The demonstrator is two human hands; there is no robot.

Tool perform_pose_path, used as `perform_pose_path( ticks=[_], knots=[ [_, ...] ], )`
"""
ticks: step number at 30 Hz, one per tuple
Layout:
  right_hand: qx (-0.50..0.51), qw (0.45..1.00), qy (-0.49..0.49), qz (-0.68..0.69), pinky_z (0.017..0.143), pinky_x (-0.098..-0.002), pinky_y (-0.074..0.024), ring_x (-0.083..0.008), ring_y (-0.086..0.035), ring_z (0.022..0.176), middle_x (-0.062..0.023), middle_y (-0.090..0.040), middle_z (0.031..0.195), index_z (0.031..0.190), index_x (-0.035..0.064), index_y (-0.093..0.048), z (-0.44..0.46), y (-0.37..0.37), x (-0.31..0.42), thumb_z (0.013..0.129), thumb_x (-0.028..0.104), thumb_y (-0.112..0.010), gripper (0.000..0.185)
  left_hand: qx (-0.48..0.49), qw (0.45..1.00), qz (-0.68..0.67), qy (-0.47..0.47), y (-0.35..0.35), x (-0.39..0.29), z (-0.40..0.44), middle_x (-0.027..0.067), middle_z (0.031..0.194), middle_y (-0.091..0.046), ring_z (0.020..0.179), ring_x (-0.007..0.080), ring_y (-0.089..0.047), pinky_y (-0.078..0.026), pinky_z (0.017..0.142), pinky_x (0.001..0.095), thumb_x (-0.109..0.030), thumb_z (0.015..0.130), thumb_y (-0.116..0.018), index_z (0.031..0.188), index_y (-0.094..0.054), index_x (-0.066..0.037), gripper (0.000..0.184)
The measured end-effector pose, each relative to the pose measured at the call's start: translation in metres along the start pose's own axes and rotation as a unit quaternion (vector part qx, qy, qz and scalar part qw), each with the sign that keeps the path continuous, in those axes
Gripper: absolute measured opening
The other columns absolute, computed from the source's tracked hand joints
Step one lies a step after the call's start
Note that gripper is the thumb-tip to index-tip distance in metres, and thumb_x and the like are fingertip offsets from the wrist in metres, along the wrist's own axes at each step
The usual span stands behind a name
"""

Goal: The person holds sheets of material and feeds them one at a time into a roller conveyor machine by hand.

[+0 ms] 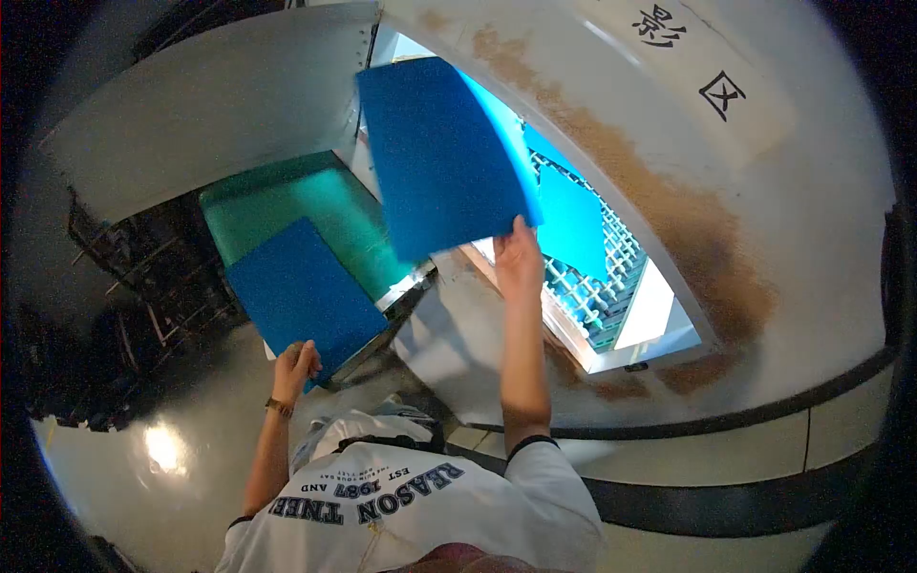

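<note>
Pale, curved machine panelling fills most of the view I get from the head camera, its surface scuffed with a long brown stain beside a lit opening. Grey floor shows at lower left, with a bright glare spot on it, and dark clutter above that is too dim for me to make out. At the bottom I see the wearer's white printed T-shirt. Left of the opening is a green surface. The upper blue sheet stands up across the opening's left part; my right hand pinches it near its lower right corner. The lower blue sheet partly overlaps the green surface, and my left hand is closed on its near edge, fingers curled. Inside the opening, a third blue sheet lies on a lattice of rollers, near the right hand. Smallest of all, I pick out two black characters on the panelling and a wristband just below the left hand.
</note>
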State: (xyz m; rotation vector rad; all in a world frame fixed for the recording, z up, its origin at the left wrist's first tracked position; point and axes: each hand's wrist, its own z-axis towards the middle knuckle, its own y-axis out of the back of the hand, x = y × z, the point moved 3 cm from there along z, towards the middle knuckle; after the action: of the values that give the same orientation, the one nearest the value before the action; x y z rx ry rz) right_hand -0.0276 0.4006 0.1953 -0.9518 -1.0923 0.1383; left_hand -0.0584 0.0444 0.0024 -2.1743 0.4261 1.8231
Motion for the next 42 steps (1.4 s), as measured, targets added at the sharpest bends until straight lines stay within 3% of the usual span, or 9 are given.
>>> perform_pose_path(
  ticks=[9,17,21,25,27,29,30,38,42],
  knots=[
    [-0.187,0.982,-0.002,0.014,0.084,-0.0426,-0.0469,-0.0225,-0.055,0.094,-0.0093,-0.058,0.095,0.092,0.0024,-0.051,0.125,0.125,-0.010,0.079,0.005,-0.056,0.014,0.024,0.971,0.230,-0.055,-0.013,0.002,0.024,0.0067,0.059,-0.058,0.051,0.0115,-0.055,-0.043,0.047,0.0249,-0.028,0.086,-0.053,0.070,-0.054,0.000,0.033],
    [-0.188,0.976,-0.096,-0.054,0.082,-0.0454,-0.0502,-0.0405,-0.056,0.087,-0.0269,-0.052,0.099,0.095,-0.0109,-0.039,0.127,0.154,-0.016,0.083,-0.004,-0.037,0.014,-0.030,0.989,0.142,-0.027,0.025,0.018,-0.003,0.0066,0.056,-0.057,0.048,0.0122,-0.054,-0.041,0.045,0.0255,-0.026,0.087,-0.052,0.068,-0.053,-0.001,0.031],
    [-0.052,0.933,-0.224,-0.279,0.055,-0.0226,-0.0504,-0.0200,-0.062,0.067,-0.0129,-0.060,0.071,0.077,-0.0020,-0.053,0.131,0.154,0.003,0.090,0.022,-0.044,0.029,-0.063,0.981,0.181,-0.027,0.041,0.010,-0.027,0.0058,0.054,-0.054,0.046,0.0110,-0.051,-0.040,0.043,0.0259,-0.023,0.089,-0.049,0.066,-0.052,-0.001,0.031],
    [-0.124,0.854,0.039,-0.505,0.048,-0.0212,-0.0444,-0.0119,-0.060,0.061,-0.0072,-0.061,0.062,0.076,0.0015,-0.060,0.119,0.124,0.010,0.086,0.040,-0.048,0.041,-0.098,0.984,0.146,-0.002,0.072,0.060,-0.038,0.0053,0.052,-0.054,0.044,0.0106,-0.050,-0.039,0.042,0.0258,-0.023,0.089,-0.048,0.063,-0.051,-0.001,0.034],
    [-0.109,0.618,0.182,-0.757,0.073,-0.0346,-0.0469,-0.0270,-0.061,0.081,-0.0130,-0.063,0.087,0.093,0.0053,-0.062,0.115,0.109,0.001,0.083,0.040,-0.050,0.038,-0.114,0.966,0.230,0.021,0.077,0.064,-0.045,0.0056,0.049,-0.053,0.044,0.0113,-0.051,-0.039,0.041,0.0263,-0.025,0.088,-0.049,0.059,-0.052,-0.002,0.038],
    [0.003,0.577,0.113,-0.809,0.083,-0.0363,-0.0418,-0.0317,-0.055,0.095,-0.0163,-0.059,0.101,0.096,0.0045,-0.061,0.125,0.126,-0.025,0.083,0.041,-0.049,0.040,-0.127,0.962,0.238,0.032,0.068,0.056,-0.051,0.0061,0.049,-0.054,0.043,0.0120,-0.052,-0.040,0.041,0.0267,-0.028,0.088,-0.050,0.058,-0.053,-0.002,0.039],
    [0.016,0.500,0.249,-0.829,0.082,-0.0363,-0.0417,-0.0307,-0.054,0.095,-0.0162,-0.058,0.099,0.094,0.0044,-0.061,0.120,0.126,-0.033,0.084,0.039,-0.048,0.038,-0.140,0.958,0.245,0.041,0.065,0.050,-0.053,0.0065,0.048,-0.054,0.043,0.0127,-0.053,-0.040,0.041,0.0271,-0.031,0.087,-0.051,0.057,-0.054,-0.002,0.041],
    [0.072,0.523,0.115,-0.842,0.084,-0.0379,-0.0400,-0.0336,-0.051,0.097,-0.0193,-0.056,0.100,0.099,0.0013,-0.058,0.131,0.117,-0.026,0.084,0.035,-0.049,0.038,-0.081,0.945,0.310,0.066,0.045,0.076,-0.025,0.0074,0.049,-0.055,0.044,0.0157,-0.055,-0.043,0.044,0.0283,-0.044,0.083,-0.053,0.059,-0.057,-0.002,0.048],
    [0.121,0.526,0.272,-0.797,0.092,-0.0375,-0.0354,-0.0334,-0.045,0.109,-0.0217,-0.049,0.114,0.111,-0.0009,-0.050,0.086,0.075,-0.046,0.085,0.032,-0.050,0.042,-0.054,0.981,0.152,0.110,0.045,0.065,-0.023,0.0070,0.050,-0.055,0.045,0.0148,-0.053,-0.043,0.045,0.0284,-0.043,0.080,-0.057,0.059,-0.057,-0.001,0.047]
  ],
)
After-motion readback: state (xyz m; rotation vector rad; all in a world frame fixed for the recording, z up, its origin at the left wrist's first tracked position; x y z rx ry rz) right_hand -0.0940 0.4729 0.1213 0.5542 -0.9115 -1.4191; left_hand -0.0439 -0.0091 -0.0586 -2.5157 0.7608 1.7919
